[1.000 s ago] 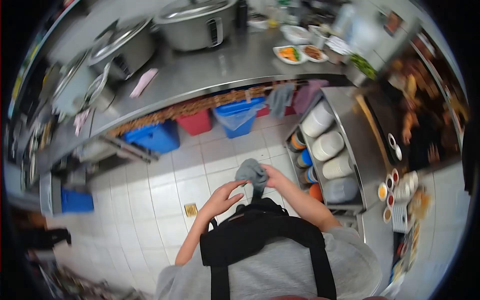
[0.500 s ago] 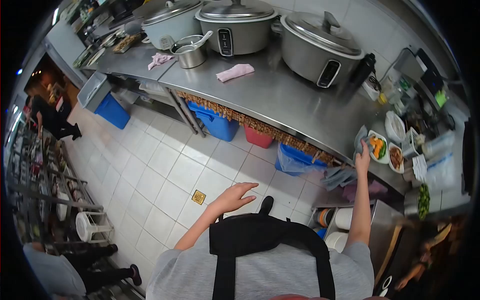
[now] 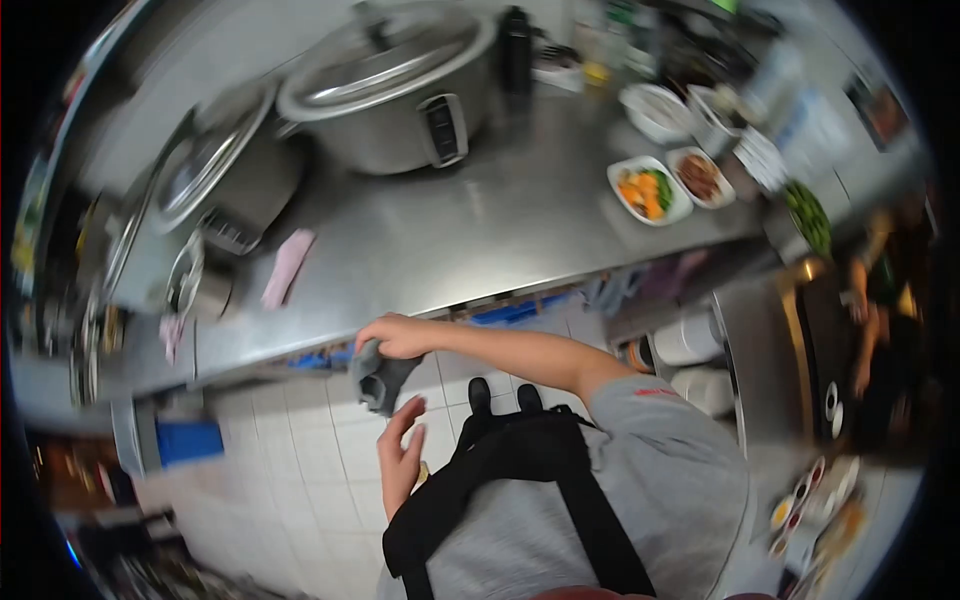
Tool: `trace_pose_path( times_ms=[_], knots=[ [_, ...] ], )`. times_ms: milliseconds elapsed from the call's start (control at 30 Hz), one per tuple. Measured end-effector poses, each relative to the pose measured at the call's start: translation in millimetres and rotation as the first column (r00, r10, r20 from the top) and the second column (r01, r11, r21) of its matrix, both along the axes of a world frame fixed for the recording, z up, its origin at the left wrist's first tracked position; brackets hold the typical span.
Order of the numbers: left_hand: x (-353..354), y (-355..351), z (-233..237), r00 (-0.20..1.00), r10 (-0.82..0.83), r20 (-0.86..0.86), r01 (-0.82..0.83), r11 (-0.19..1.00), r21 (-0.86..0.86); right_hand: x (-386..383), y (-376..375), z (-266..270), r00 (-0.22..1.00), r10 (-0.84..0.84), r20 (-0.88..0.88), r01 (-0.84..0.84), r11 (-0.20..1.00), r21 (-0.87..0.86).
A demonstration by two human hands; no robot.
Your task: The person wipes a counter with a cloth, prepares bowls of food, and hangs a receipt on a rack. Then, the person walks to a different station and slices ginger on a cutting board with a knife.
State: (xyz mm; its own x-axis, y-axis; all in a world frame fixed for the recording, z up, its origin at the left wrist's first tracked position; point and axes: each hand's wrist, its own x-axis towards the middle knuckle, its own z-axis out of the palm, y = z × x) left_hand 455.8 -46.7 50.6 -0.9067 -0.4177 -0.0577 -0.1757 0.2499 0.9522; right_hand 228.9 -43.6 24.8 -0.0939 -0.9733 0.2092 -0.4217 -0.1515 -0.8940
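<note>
My right hand (image 3: pixel 392 337) is closed around a grey cloth (image 3: pixel 380 378), which hangs down in front of the counter's front edge. Just below it, my left hand (image 3: pixel 401 455) is held up with its fingers apart and nothing in it. The steel counter (image 3: pixel 440 240) stretches across in front of me. On its right part stand a white dish with orange and green vegetables (image 3: pixel 648 192) and a white dish of brown food (image 3: pixel 700 177). A folded pink cloth (image 3: pixel 288 268) lies toward the left.
A large rice cooker (image 3: pixel 390 110) stands at the back, with another cooker (image 3: pixel 225 170) and a steel pot (image 3: pixel 207 290) left of it. A blue bin (image 3: pixel 190 442) is on the floor at left. Another person's arm (image 3: pixel 868 330) shows at far right.
My right hand has moved left from beside the vegetable dish, carrying the grey cloth over the counter's front edge. My view has swung round, and my left hand is closer to the cloth.
</note>
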Motion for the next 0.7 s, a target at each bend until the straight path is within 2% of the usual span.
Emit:
trace_pose_path(
  times_ms=[67,133,233,267,333,400,433,467,500,533,567,600,667,700],
  knots=[
    [-7.1,-22.2,-0.2,0.998,0.064,-0.022,-0.061,0.990,0.127,-24.1,15.8,34.8,0.993,-0.112,-0.025,0.114,0.990,0.083],
    [-19.5,-46.7,0.2,1.000,0.006,-0.030,-0.003,0.995,0.100,-60.5,30.9,31.1,0.960,-0.251,-0.127,0.245,0.967,-0.065],
    [-49.1,-83.6,3.2,0.996,-0.080,-0.026,0.083,0.986,0.141,-103.3,89.0,49.4,0.787,-0.566,-0.246,0.556,0.823,-0.116],
    [-64.9,-94.8,2.1,0.993,-0.116,-0.034,0.119,0.982,0.143,-110.6,113.1,51.6,0.715,-0.634,-0.295,0.621,0.770,-0.149],
    [-102.8,-112.8,-7.1,0.974,-0.219,-0.055,0.225,0.958,0.180,-111.6,166.0,49.6,0.640,-0.683,-0.351,0.714,0.698,-0.056],
    [-150.4,-115.3,-12.5,0.949,-0.312,-0.045,0.314,0.918,0.241,-101.6,224.6,52.7,0.561,-0.716,-0.415,0.823,0.535,0.190],
    [-175.6,-108.6,-11.1,0.933,-0.356,-0.060,0.361,0.912,0.196,-100.5,257.6,43.9,0.489,-0.738,-0.465,0.872,0.411,0.265],
    [-201.7,-99.1,-10.9,0.912,-0.405,-0.063,0.409,0.886,0.218,-100.5,295.8,20.8,0.351,-0.802,-0.484,0.937,0.298,0.185],
    [-227.2,-88.9,-11.6,0.890,-0.451,-0.065,0.453,0.859,0.237,-100.6,333.0,12.0,0.278,-0.827,-0.489,0.956,0.188,0.226],
    [-252.4,-76.0,-14.4,0.860,-0.502,-0.088,0.508,0.830,0.230,-98.6,365.4,12.3,0.231,-0.885,-0.405,0.956,0.130,0.262],
    [-278.0,-59.1,-16.8,0.825,-0.553,-0.115,0.564,0.796,0.220,-101.5,395.9,11.1,0.160,-0.853,-0.496,0.957,0.010,0.291],
    [-302.4,-40.5,-16.3,0.801,-0.589,-0.108,0.595,0.766,0.243,-109.3,431.3,-5.9,0.081,-0.860,-0.504,0.959,-0.071,0.274],
    [-349.6,0.8,-21.7,0.759,-0.645,-0.083,0.641,0.720,0.266,-120.7,459.0,16.2,-0.024,-0.916,-0.401,0.793,-0.261,0.550],
    [-371.6,21.9,-29.6,0.742,-0.668,-0.062,0.657,0.706,0.264,-131.0,471.1,17.6,-0.032,-0.914,-0.405,0.791,-0.270,0.548]
  ],
)
